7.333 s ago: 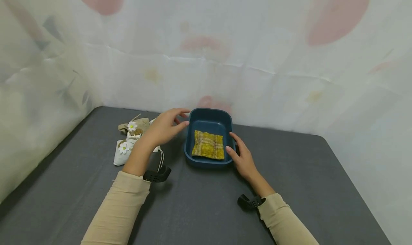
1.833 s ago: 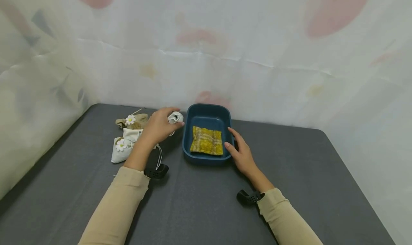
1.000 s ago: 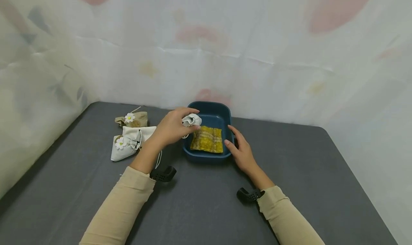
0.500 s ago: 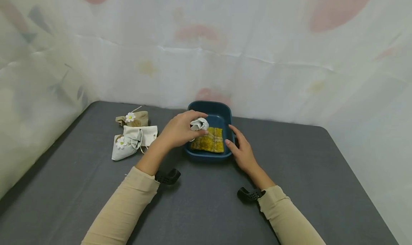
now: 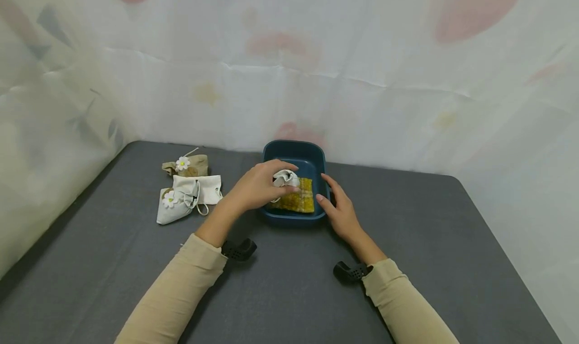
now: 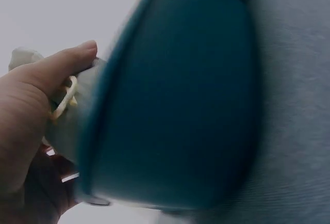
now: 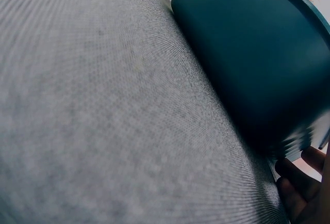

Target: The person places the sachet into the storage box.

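My left hand [image 5: 258, 189] holds a small white drawstring pouch [image 5: 286, 178] between thumb and fingers, over the inside of a dark blue box [image 5: 294, 218]. Its gathered mouth points up; the lower part is hidden by the hand. In the left wrist view the pouch [image 6: 67, 126] with its pale cord shows beside the box wall [image 6: 175, 105]. A flat yellow plaid fabric packet [image 5: 304, 203] lies in the box, partly covered by the left hand. My right hand [image 5: 342, 214] rests against the box's right side, thumb at the rim, fingers relaxed.
Left of the box lie more pouches: a tan one with a daisy [image 5: 196, 166], a plain white one [image 5: 209, 187] and a white one with a daisy [image 5: 174, 209]. A patterned curtain [image 5: 362, 83] rises behind the grey table [image 5: 289, 294].
The left hand has picked up the white pouch from the left and carried it right, over the box. The right hand has stayed at the box's side.
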Action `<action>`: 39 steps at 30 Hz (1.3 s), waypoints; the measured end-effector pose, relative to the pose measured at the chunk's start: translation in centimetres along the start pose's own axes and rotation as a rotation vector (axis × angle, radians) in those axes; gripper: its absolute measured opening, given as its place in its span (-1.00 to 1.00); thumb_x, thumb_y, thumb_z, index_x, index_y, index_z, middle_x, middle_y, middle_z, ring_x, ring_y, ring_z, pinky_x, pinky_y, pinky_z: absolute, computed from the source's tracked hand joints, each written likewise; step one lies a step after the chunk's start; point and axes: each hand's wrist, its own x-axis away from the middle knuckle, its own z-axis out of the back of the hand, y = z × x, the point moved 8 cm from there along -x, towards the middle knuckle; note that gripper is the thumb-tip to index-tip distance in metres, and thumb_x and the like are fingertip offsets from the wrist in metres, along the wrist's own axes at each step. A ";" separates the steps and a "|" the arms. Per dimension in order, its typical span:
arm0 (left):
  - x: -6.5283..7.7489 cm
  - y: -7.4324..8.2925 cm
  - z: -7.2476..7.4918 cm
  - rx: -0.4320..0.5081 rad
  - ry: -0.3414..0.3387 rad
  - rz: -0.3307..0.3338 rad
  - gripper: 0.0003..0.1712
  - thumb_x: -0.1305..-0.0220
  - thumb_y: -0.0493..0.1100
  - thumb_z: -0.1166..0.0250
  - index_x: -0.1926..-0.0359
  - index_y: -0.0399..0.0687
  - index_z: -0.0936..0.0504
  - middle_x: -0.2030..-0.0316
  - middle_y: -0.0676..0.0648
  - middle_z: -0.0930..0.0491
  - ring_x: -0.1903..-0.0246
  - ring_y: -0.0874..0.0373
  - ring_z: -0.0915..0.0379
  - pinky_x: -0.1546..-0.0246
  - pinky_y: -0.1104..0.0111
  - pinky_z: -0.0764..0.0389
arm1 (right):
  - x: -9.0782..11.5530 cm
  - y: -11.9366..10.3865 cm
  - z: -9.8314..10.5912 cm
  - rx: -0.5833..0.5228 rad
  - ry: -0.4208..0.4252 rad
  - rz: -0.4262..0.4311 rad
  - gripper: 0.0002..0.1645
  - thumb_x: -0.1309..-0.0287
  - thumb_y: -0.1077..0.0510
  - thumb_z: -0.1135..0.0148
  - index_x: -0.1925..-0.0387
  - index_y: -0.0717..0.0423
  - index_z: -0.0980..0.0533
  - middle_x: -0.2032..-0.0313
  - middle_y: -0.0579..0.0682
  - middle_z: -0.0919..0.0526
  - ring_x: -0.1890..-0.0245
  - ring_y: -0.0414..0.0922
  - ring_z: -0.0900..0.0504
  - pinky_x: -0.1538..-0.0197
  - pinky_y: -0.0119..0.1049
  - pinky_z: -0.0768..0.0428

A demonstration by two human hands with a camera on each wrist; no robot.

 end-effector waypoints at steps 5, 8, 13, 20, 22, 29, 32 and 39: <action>-0.4 -0.4 -1.7 0.005 -0.042 -0.008 -0.35 -0.27 0.25 -0.38 -0.31 0.15 -0.57 -0.27 0.03 -0.56 -0.23 0.03 -0.53 -0.19 0.01 -0.59 | -0.1 0.0 0.0 0.000 0.003 0.000 -0.29 -0.49 -0.01 -0.06 -0.56 -0.04 -0.16 -0.48 0.15 -0.29 -0.30 0.19 -0.51 -0.23 0.19 -0.56; -0.5 -0.3 -1.9 0.018 -0.039 -0.012 -0.35 -0.26 0.24 -0.39 -0.30 0.13 -0.58 -0.25 0.03 -0.57 -0.22 0.04 -0.54 -0.18 0.02 -0.60 | -0.1 0.0 0.1 -0.003 0.006 0.003 -0.29 -0.48 -0.01 -0.07 -0.55 0.00 -0.16 -0.48 0.15 -0.30 -0.31 0.19 -0.52 -0.23 0.19 -0.56; -0.4 0.1 -1.9 0.030 -0.030 -0.029 -0.35 -0.27 0.23 -0.38 -0.31 0.14 -0.57 -0.26 0.03 -0.57 -0.23 0.05 -0.52 -0.19 0.03 -0.60 | -0.2 -0.2 0.2 0.002 0.006 0.001 -0.30 -0.48 -0.01 -0.07 -0.55 -0.04 -0.17 -0.49 0.14 -0.29 -0.32 0.18 -0.50 -0.28 0.20 -0.52; -0.5 1.0 -2.9 0.023 -0.056 -0.062 -0.39 -0.30 0.23 -0.36 -0.29 0.16 -0.57 -0.22 0.04 -0.59 -0.09 0.12 -0.59 -0.07 0.12 -0.65 | -0.1 -0.3 0.3 0.005 0.003 -0.003 -0.30 -0.48 -0.02 -0.07 -0.55 -0.09 -0.17 -0.50 0.13 -0.28 -0.34 0.18 -0.48 -0.31 0.21 -0.49; -0.6 1.0 -3.3 0.011 -0.081 -0.061 -0.41 -0.31 0.23 -0.35 -0.29 0.18 -0.57 -0.21 0.05 -0.60 -0.05 0.14 -0.61 -0.06 0.12 -0.65 | -0.1 -0.3 0.3 0.008 0.003 -0.005 -0.30 -0.48 -0.02 -0.07 -0.55 -0.08 -0.17 -0.50 0.13 -0.27 -0.35 0.18 -0.47 -0.33 0.21 -0.47; -0.7 0.6 -3.8 0.013 -0.130 -0.005 -0.28 -0.38 0.33 -0.20 -0.42 0.14 -0.45 -0.35 0.01 -0.50 -0.30 0.04 -0.48 -0.31 0.00 -0.50 | 0.1 0.0 0.3 -0.003 0.004 -0.007 -0.30 -0.48 0.00 -0.07 -0.55 -0.02 -0.17 -0.49 0.15 -0.28 -0.35 0.19 -0.47 -0.32 0.21 -0.49; -0.7 0.6 -3.8 0.024 -0.137 0.012 -0.18 -0.41 0.37 -0.12 -0.50 0.05 -0.33 -0.31 -0.04 -0.54 -0.31 0.00 -0.48 -0.36 -0.02 -0.46 | 0.1 0.0 0.4 -0.010 0.008 -0.004 -0.30 -0.48 0.01 -0.07 -0.55 -0.02 -0.17 -0.48 0.17 -0.30 -0.33 0.19 -0.49 -0.29 0.21 -0.51; -0.6 0.6 -3.8 -0.032 -0.147 0.008 -0.23 -0.41 0.34 -0.14 -0.44 0.00 -0.41 -0.27 -0.06 -0.58 -0.25 0.00 -0.54 -0.30 -0.02 -0.51 | 0.0 -0.3 0.4 0.002 0.010 -0.001 -0.30 -0.48 -0.01 -0.08 -0.55 -0.07 -0.18 -0.48 0.14 -0.30 -0.31 0.17 -0.51 -0.30 0.19 -0.50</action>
